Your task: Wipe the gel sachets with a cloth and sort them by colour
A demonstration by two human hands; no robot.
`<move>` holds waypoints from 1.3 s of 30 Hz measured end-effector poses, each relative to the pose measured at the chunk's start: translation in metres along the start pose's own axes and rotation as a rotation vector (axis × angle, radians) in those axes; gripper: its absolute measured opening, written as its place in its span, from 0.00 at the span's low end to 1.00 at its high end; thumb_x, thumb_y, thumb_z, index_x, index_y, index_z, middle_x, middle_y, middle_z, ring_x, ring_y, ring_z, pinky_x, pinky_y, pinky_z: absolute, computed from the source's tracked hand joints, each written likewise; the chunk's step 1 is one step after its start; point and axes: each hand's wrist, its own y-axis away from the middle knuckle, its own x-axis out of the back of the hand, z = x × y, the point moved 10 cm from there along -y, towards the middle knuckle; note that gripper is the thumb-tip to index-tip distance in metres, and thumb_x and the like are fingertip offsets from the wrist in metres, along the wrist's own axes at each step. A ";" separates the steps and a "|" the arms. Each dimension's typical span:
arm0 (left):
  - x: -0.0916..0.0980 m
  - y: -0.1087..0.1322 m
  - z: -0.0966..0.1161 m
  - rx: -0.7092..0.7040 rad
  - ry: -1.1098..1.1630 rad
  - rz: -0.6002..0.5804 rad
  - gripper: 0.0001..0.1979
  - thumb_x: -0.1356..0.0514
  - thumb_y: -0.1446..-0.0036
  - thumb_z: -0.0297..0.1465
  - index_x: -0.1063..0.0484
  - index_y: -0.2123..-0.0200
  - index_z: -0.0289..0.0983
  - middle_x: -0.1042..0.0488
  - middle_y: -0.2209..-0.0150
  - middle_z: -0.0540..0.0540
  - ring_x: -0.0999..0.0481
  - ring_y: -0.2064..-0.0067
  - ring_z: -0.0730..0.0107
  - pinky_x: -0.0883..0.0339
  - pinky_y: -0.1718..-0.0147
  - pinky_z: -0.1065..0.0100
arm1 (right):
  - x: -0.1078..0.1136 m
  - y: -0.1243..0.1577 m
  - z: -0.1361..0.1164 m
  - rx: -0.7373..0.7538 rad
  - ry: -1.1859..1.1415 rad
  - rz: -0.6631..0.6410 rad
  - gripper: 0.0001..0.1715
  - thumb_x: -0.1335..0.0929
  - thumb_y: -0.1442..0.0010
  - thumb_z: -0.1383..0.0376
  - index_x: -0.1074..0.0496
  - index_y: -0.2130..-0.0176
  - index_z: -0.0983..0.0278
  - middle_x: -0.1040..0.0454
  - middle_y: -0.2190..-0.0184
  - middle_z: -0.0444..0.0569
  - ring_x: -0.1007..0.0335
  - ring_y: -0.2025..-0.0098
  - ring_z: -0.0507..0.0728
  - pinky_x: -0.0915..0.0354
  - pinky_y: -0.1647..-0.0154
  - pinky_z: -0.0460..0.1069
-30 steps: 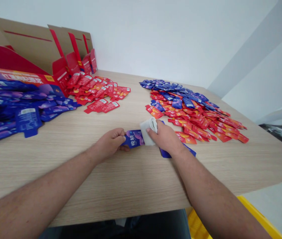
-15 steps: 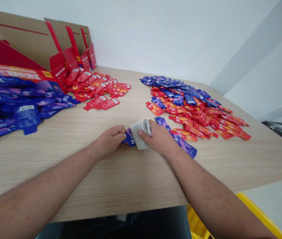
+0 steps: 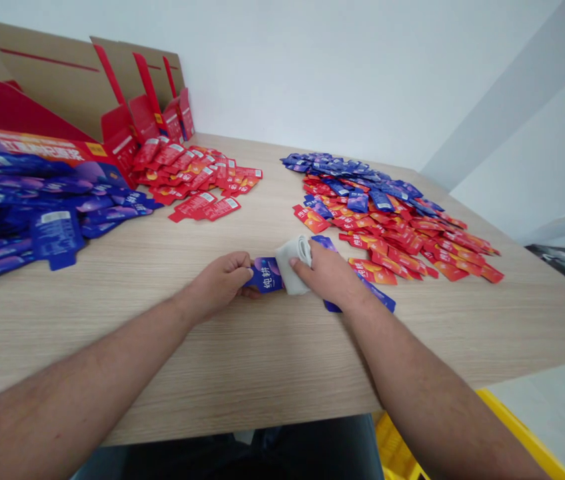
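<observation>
My left hand [image 3: 227, 277] pinches the left end of a blue sachet [image 3: 266, 275] with white characters, just above the table. A folded light-grey cloth [image 3: 293, 267] is gripped by my right hand [image 3: 325, 270], its thumb on top. The cloth lies over the right part of the sachet and hides it. Beyond and beneath my right hand and wrist lie more blue sachets [image 3: 382, 297], partly covered. Just behind them spreads a mixed pile of red sachets [image 3: 387, 230] and blue sachets [image 3: 357, 170].
At the left, a heap of blue sachets [image 3: 57, 200] spreads before an open red carton [image 3: 27, 113]. Red sachets [image 3: 197, 173] lie beside several more upright cartons [image 3: 162, 107] along the wall. A yellow crate [image 3: 402, 447] sits below the table's front edge at right.
My right hand and the cloth have slid a little to the right along the sachet, so more of its printed face shows. My left hand has stayed in place.
</observation>
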 end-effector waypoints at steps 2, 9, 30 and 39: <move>-0.001 0.000 0.000 0.002 0.009 -0.009 0.10 0.38 0.55 0.32 0.40 0.77 0.39 0.31 0.76 0.54 0.27 0.74 0.72 0.28 0.72 0.67 | 0.006 0.000 0.001 0.000 -0.021 0.049 0.21 0.38 0.33 0.50 0.33 0.51 0.63 0.22 0.57 0.56 0.26 0.58 0.62 0.39 0.63 0.51; 0.000 -0.001 0.000 -0.020 -0.014 0.001 0.11 0.38 0.55 0.31 0.41 0.78 0.39 0.34 0.77 0.55 0.29 0.74 0.73 0.29 0.73 0.69 | -0.004 -0.001 -0.003 0.023 -0.006 -0.025 0.22 0.38 0.33 0.51 0.32 0.51 0.64 0.22 0.57 0.57 0.25 0.57 0.64 0.38 0.63 0.51; -0.004 0.001 0.003 -0.024 -0.012 -0.025 0.09 0.39 0.54 0.29 0.40 0.76 0.38 0.32 0.76 0.54 0.28 0.73 0.72 0.26 0.70 0.67 | 0.002 0.003 -0.015 0.089 -0.127 0.038 0.23 0.38 0.34 0.50 0.32 0.49 0.63 0.22 0.56 0.55 0.25 0.56 0.62 0.36 0.60 0.51; 0.007 0.000 0.007 -0.050 -0.138 0.041 0.05 0.42 0.47 0.31 0.38 0.70 0.39 0.27 0.72 0.50 0.25 0.71 0.69 0.25 0.69 0.64 | 0.026 -0.006 0.032 -0.118 -0.068 0.173 0.25 0.36 0.36 0.52 0.29 0.49 0.66 0.22 0.54 0.61 0.25 0.53 0.68 0.33 0.55 0.57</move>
